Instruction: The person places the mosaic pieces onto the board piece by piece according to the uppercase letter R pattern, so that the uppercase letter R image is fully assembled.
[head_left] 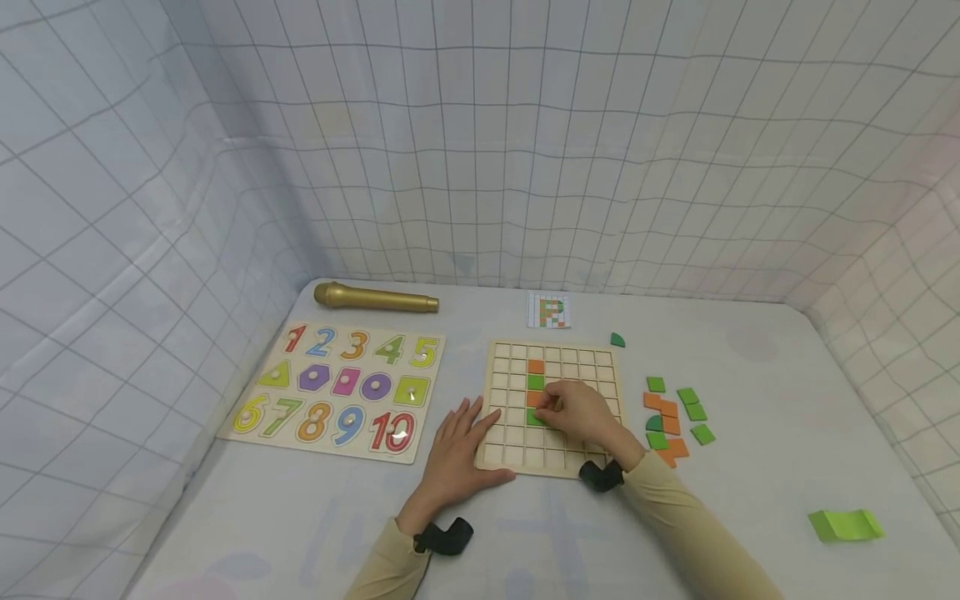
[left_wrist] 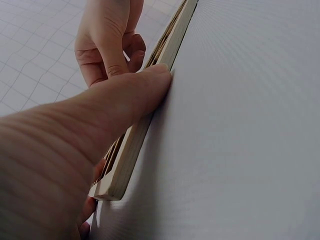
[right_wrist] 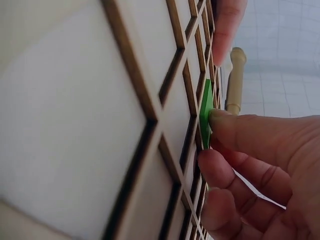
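A wooden grid board (head_left: 517, 457) lies on the table with a short column of orange and green square tiles set in its cells. My right hand (head_left: 581, 412) pinches the lowest green square tile (right_wrist: 205, 112) at its cell, thumb against its face; the tile sits slightly raised in the right wrist view. The orange tile (head_left: 533, 398) just above it is partly covered by my fingers. My left hand (head_left: 456, 458) rests at the board's lower left corner, fingers spread along the left edge. Its thumb (left_wrist: 150, 82) presses the front edge.
Loose orange and green tiles (head_left: 671, 408) lie right of the board, a dark green quarter-round piece (head_left: 617, 340) above them. A pattern card (head_left: 549, 311) lies behind. At left are a number puzzle (head_left: 337, 392) and a gold microphone (head_left: 375, 298); a green block (head_left: 846, 526) is far right.
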